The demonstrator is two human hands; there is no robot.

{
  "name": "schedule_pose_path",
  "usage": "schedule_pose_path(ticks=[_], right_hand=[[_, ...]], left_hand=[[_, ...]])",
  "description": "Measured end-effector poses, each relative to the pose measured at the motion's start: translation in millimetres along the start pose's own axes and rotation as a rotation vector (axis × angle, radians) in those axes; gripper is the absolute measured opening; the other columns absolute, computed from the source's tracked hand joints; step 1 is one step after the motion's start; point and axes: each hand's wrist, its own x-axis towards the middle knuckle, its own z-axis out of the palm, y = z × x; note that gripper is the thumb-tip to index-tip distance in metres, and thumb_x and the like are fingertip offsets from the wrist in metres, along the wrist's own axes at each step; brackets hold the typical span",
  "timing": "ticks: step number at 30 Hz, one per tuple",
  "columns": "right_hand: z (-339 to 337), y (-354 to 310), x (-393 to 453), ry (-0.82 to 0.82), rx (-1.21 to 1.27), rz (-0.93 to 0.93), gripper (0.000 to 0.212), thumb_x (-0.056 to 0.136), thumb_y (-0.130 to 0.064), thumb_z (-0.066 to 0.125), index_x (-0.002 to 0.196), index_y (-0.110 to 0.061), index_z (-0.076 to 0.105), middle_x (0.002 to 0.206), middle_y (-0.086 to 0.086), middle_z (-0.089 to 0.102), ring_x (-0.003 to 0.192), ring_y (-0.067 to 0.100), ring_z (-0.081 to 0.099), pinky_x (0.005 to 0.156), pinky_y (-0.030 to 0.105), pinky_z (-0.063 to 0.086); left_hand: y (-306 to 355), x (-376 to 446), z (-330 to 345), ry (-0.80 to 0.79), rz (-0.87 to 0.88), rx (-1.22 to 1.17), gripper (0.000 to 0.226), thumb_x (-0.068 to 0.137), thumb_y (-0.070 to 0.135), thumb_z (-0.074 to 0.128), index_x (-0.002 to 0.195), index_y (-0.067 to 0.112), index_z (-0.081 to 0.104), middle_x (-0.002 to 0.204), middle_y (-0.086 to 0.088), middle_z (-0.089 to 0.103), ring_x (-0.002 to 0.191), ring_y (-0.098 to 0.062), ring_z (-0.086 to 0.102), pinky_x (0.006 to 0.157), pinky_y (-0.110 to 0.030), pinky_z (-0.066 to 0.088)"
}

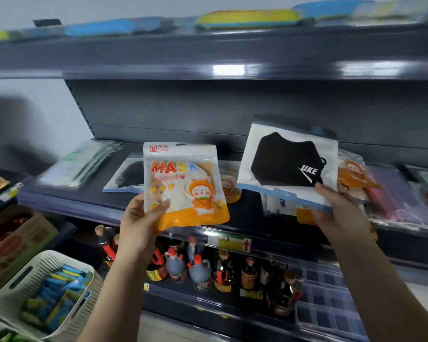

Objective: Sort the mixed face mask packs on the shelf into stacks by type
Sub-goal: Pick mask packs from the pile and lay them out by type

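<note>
Meanwhile, I held two mask packs above the shelf.
My left hand gripped the orange cartoon pack at nine o'clock; my right hand pinched the black mask pack at three.

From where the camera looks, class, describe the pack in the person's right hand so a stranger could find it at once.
Start at the dark middle shelf holding mask packs. In front of its right half, the right hand pinches a white pack by its lower edge. Unlike the orange cartoon pack beside it, it shows a black mask with white lettering.
</note>
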Motion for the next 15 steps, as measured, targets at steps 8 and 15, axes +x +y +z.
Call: schedule_pose_path(ticks=[8,15], right_hand=[[31,-6,18,-0.028,-0.126,-0.030,0.027,0.084,-0.003,0.061,0.103,-0.022,0.060,0.101,-0.006,0.068,0.105,0.019,0.058,0.077,0.021,0.053],[62,-12,39,-0.173,-0.109,-0.002,0.016,0.094,-0.004,0.043,0.094,-0.016,0.053,0.092,-0.002,0.055,0.085,0.009,0.060,0.061,0.013,0.053]], left_hand=[[-8,54,42,-0.095,-0.122,0.059,0.033,0.079,-0.004,0.065,0.110,0.006,0.061,0.102,-0.009,0.070,0.089,-0.023,0.069,0.067,-0.031,0.059],[-26,95,52,0.058,-0.070,0.415,0.024,0.073,0.008,0.077,0.094,0.003,0.065,0.086,-0.009,0.066,0.078,-0.020,0.061,0.073,-0.036,0.052]])
